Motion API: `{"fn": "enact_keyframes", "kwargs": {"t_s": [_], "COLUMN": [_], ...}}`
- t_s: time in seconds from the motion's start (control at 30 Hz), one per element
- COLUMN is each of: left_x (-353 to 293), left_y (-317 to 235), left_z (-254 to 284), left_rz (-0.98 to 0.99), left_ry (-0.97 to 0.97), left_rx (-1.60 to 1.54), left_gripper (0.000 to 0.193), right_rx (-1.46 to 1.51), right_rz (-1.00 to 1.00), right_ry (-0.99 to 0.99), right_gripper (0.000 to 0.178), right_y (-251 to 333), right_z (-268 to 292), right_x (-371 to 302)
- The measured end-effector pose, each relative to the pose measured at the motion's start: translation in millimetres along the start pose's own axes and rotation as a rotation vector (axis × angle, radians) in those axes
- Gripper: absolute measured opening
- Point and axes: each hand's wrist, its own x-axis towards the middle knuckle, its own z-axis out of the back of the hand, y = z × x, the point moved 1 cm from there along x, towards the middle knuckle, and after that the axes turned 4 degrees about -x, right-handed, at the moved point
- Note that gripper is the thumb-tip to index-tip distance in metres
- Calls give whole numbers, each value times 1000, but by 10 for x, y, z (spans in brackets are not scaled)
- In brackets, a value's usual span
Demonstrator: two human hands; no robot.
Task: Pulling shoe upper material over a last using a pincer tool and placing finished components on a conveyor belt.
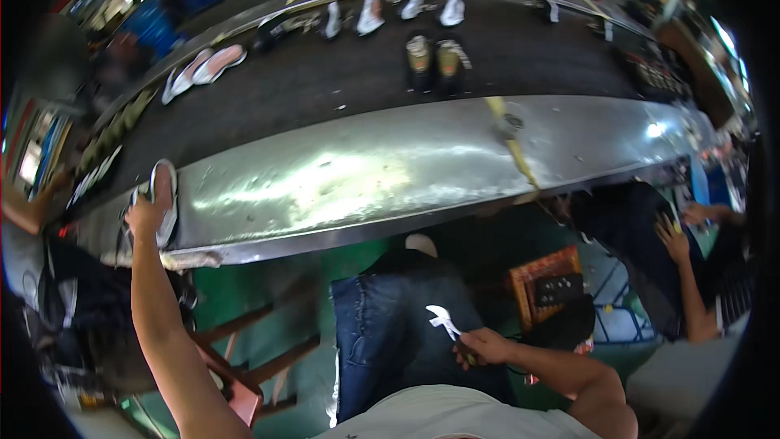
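At the far left end of the metal ledge, my left hand [145, 215] is closed on a shoe, with its arm stretched out. Beside the fingers is a shoe with a pinkish-brown sole face and pale rim [165, 191]; the gripped part is mostly hidden by the hand. In front of my lap, my right hand [479, 348] is wrapped round the dark handle of a hand tool with a bright, hooked metal head [441, 317]. The tool's exact kind is too blurred to tell.
Beyond the shiny metal ledge [325, 187] runs a dark belt [309, 89] carrying several shoes, including a dark pair [433, 63]. A wooden stool [244, 378] stands low left. Another person's hand [673, 238] and a patterned box [548, 280] are at right.
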Motion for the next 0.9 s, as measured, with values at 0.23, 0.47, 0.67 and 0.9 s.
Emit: {"fn": "enact_keyframes", "kwargs": {"t_s": [0.23, 0.47, 0.67, 0.9], "left_x": [-174, -501, -3714, -5299], "left_y": [-676, -27, -975, -2046], "left_z": [-154, -294, 369, 222], "left_rz": [52, 70, -48, -695], "left_ry": [-30, 304, 587, 1114], "left_rx": [-263, -1189, -1690, -680], "left_gripper": [96, 89, 27, 81], "right_rx": [-29, -29, 28, 81], "right_rz": [13, 11, -25, 55], "right_ry": [-102, -118, -183, -436], "right_gripper": [53, 53, 41, 22], "right_y": [-36, -63, -119, 352], "right_z": [-183, -259, -293, -166], "right_x": [-216, -242, -310, -453]}}
